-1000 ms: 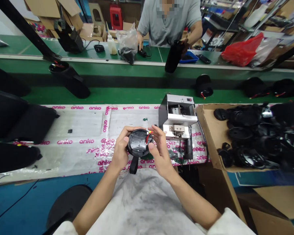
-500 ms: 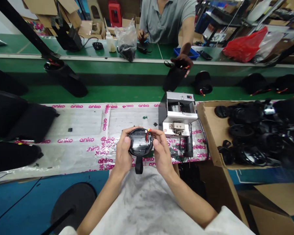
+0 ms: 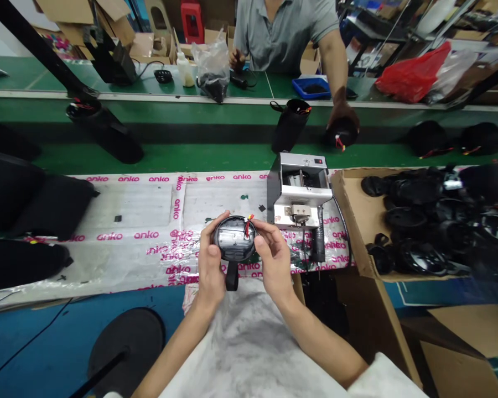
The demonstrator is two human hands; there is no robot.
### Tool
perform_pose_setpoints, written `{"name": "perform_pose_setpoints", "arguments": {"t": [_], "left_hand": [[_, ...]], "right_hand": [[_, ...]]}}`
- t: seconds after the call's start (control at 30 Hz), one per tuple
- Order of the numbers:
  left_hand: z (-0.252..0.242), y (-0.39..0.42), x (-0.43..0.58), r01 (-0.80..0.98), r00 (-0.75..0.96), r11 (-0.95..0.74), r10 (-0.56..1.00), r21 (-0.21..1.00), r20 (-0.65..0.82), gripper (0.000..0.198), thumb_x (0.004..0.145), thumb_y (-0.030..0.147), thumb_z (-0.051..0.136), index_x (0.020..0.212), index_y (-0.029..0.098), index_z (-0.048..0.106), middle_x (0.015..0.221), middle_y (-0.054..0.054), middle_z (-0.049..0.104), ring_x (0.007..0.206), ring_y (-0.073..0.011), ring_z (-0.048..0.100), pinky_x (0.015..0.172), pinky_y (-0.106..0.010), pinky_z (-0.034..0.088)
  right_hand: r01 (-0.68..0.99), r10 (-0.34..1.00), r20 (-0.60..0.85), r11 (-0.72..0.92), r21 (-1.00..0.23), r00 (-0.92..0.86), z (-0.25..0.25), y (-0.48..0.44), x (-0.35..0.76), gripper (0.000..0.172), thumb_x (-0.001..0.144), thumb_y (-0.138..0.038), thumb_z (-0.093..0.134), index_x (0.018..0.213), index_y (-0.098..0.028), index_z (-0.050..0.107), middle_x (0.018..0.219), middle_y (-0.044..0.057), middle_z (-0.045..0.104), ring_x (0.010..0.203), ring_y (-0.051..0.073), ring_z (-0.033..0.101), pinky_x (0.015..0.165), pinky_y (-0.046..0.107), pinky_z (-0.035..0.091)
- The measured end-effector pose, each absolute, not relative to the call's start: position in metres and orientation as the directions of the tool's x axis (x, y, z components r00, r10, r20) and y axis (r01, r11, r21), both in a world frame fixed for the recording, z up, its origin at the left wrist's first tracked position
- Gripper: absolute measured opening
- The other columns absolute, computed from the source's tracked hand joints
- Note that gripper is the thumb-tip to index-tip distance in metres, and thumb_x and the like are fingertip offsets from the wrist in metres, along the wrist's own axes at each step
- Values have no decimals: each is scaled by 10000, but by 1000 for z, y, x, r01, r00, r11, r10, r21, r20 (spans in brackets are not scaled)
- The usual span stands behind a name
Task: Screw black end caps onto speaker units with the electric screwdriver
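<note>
A round black plastic housing [image 3: 232, 241] with a glossy inside faces up between my two hands, above the front edge of the work surface. Red wires with a small connector [image 3: 249, 222] rise from its right side, and a black strap loop [image 3: 232, 276] hangs from its near edge. My left hand [image 3: 211, 268] is closed round the left rim, thumb on top. On the right rim, the curled fingers and thumb of my right hand [image 3: 275, 264] grip it close to the wires. The undersides of the fingers are hidden.
A silver screw feeder [image 3: 301, 193] stands to the right, a black electric screwdriver [image 3: 318, 237] beside it. Beyond is a cardboard box [image 3: 365, 262] of black parts. Black fabric cylinders [image 3: 108, 135] stand on the green bench. Opposite, a co-worker's hand [image 3: 343, 119] holds a wired black piece.
My hands and the housing have shifted slightly left, the left thumb more upright. Across the bench, the co-worker's hand has left the strapped cylinder and moved right onto another black piece.
</note>
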State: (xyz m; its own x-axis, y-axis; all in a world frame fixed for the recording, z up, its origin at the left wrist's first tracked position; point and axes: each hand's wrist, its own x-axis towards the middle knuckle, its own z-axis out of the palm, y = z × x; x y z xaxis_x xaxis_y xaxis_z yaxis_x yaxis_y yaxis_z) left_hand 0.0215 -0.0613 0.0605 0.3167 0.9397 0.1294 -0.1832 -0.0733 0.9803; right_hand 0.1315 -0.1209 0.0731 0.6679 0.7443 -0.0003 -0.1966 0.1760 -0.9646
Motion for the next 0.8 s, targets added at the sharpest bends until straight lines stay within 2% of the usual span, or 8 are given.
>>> {"name": "perform_pose_setpoints", "arguments": {"t": [0.13,0.27,0.43,0.57,0.67,0.8], "left_hand": [[56,-82,35,-171,221,-109,964,979,146,628,1113,695,372,1529,254,535,1646,-150,522,1550,-331,502,1246,-491,465],[60,-80,48,-167,232,-117,960,979,154,538,1156,575,352,1535,242,539,1617,-141,536,1537,-306,507,1263,-486,435],[71,-59,38,-116,332,-138,928,984,169,432,1134,488,505,1438,218,651,1491,-112,678,1411,-286,629,1200,-430,495],[74,-52,20,-18,400,-184,900,983,175,456,1119,474,569,1499,241,666,1561,-87,674,1473,-286,613,1253,-418,464],[73,-59,18,4,355,-164,922,986,152,469,1115,474,590,1526,260,659,1595,-72,658,1523,-283,584,1280,-421,457],[67,-75,33,-157,199,-168,960,973,198,379,1100,470,634,1410,256,668,1594,-111,656,1506,-290,611,1259,-466,497]], "right_hand": [[-103,709,68,196,-975,702,79,-124,131,277,1021,-444,745,1202,-245,808,1328,76,815,1276,224,764,1176,427,592],[45,698,158,177,-983,699,82,-123,144,294,1046,-449,703,1219,-242,820,1337,81,811,1288,250,762,1177,473,595],[0,711,117,161,-987,693,82,-121,154,296,1023,-474,721,1193,-248,807,1303,69,825,1244,245,780,1120,451,630],[-40,705,81,153,-987,705,82,-120,151,317,1005,-494,738,1194,-246,798,1324,77,817,1266,252,770,1146,467,615],[-76,703,51,148,-986,709,83,-120,149,328,991,-505,753,1176,-238,792,1325,90,815,1269,264,770,1158,486,605],[-101,695,61,189,-977,717,83,-120,147,276,987,-473,773,1120,-231,781,1327,89,815,1284,257,766,1166,478,597]]}}
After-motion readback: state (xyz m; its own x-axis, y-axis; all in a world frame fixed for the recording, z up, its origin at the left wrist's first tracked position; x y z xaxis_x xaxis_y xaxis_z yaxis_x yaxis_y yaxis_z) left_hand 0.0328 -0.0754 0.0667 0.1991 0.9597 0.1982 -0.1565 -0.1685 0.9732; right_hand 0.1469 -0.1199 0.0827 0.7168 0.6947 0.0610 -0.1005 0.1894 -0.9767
